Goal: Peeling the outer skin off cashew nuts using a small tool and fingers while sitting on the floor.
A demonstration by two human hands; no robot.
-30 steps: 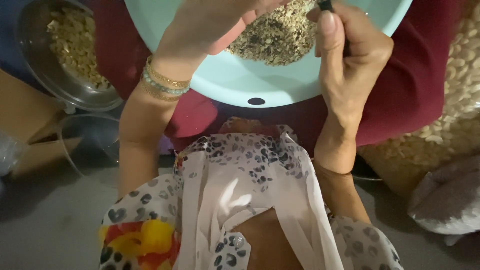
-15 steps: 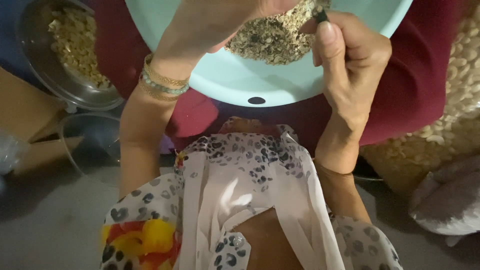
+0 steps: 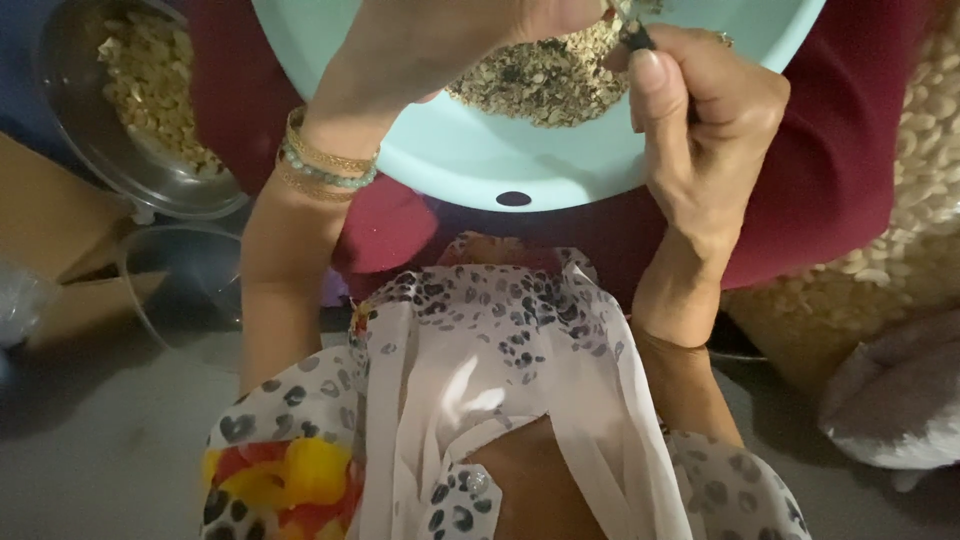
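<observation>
A pale turquoise basin (image 3: 470, 160) rests on my lap over a dark red cloth (image 3: 800, 190). In it lies a heap of brownish husks and nut bits (image 3: 545, 75). My right hand (image 3: 705, 110) is closed around a small dark tool (image 3: 636, 36), its tip poking up beside my thumb. My left hand (image 3: 440, 45), bangles on the wrist, hovers over the heap with its fingers curled at the top edge of the view; what they pinch is hidden. The two hands meet just above the heap.
A steel bowl (image 3: 70, 110) with pale nut pieces stands at the left, a clear empty bowl (image 3: 180, 270) below it, and a cardboard box (image 3: 45, 230) beside them. A large pile of whole pale nuts (image 3: 925, 170) fills the right side. A grey sack (image 3: 895, 400) lies below it.
My right hand has shifted slightly left and down, bringing the dark tool's tip into sight next to my left fingers. The left hand has edged upward.
</observation>
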